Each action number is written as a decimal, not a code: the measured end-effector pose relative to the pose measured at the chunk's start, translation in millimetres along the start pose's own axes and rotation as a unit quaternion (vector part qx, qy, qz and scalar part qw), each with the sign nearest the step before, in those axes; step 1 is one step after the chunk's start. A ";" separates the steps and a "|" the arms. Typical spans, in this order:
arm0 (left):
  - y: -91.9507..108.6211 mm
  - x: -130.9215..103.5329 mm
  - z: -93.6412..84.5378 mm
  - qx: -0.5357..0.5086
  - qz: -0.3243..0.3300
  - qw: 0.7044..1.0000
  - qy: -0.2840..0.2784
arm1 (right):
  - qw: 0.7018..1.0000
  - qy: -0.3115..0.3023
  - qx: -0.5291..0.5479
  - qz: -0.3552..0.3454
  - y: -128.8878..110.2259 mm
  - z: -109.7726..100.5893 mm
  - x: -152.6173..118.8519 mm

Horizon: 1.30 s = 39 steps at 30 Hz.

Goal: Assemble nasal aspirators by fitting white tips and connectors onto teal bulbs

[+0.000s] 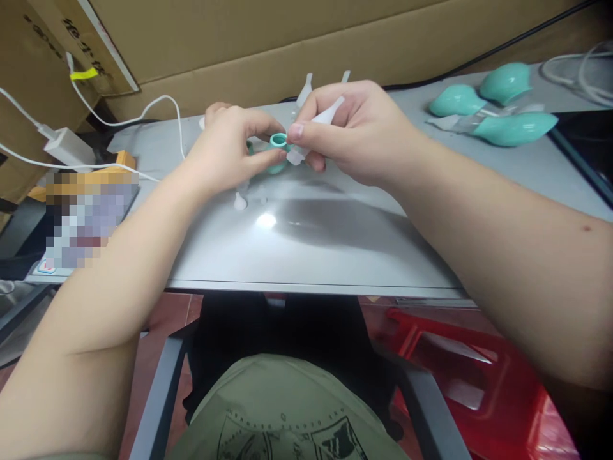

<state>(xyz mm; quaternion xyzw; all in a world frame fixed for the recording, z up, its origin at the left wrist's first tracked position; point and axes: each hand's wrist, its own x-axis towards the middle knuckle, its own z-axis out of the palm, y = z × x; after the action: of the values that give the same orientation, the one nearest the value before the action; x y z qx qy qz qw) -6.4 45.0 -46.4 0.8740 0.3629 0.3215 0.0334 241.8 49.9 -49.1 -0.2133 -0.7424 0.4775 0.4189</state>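
Near the back of the grey table, my left hand (pixel 232 144) pinches a teal squeeze bulb (pixel 278 140) between thumb and fingers, its round open neck facing up. Part of another teal piece shows behind that thumb. Right beside the neck, my right hand (pixel 361 131) is closed on a translucent white nozzle (pixel 329 114), its thin tip pointing up and right and its wide end low by the bulb. I cannot tell whether nozzle and bulb touch. Behind my right hand stand a white nozzle (pixel 304 91) and another tip (pixel 345 76). A small white tip (pixel 240 201) lies below my left hand.
Several teal bulbs with clear nozzles (pixel 514 130) lie at the back right, near a dark flat panel (pixel 591 147). A white charger (pixel 71 148), cables and a blurred-out flat object (pixel 90 223) are at left. Cardboard (pixel 268 38) walls the back edge.
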 end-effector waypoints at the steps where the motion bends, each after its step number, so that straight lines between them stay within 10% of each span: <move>1: -1.1 -0.2 1.7 0.003 -0.004 1.000 -0.002 | 1.000 -0.011 0.000 0.006 0.1 -0.3 -0.3; 9: -3.9 0.2 15.8 0.033 -0.022 0.999 0.019 | 0.998 -0.042 -0.029 0.023 2.9 1.4 -2.6; 21: 34.9 -5.8 -15.0 0.022 0.031 0.999 -0.021 | 1.000 -0.009 0.026 0.009 11.3 2.7 0.3; 39: 33.9 1.6 1.4 0.048 0.015 0.991 0.121 | 0.992 0.077 -0.070 -0.078 4.5 10.0 4.1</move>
<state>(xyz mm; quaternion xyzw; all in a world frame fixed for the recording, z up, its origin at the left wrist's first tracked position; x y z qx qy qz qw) 16.0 21.3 -36.8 0.8343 0.3663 0.4080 -0.0574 230.9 49.6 -53.4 -0.2193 -0.7539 0.3726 0.4947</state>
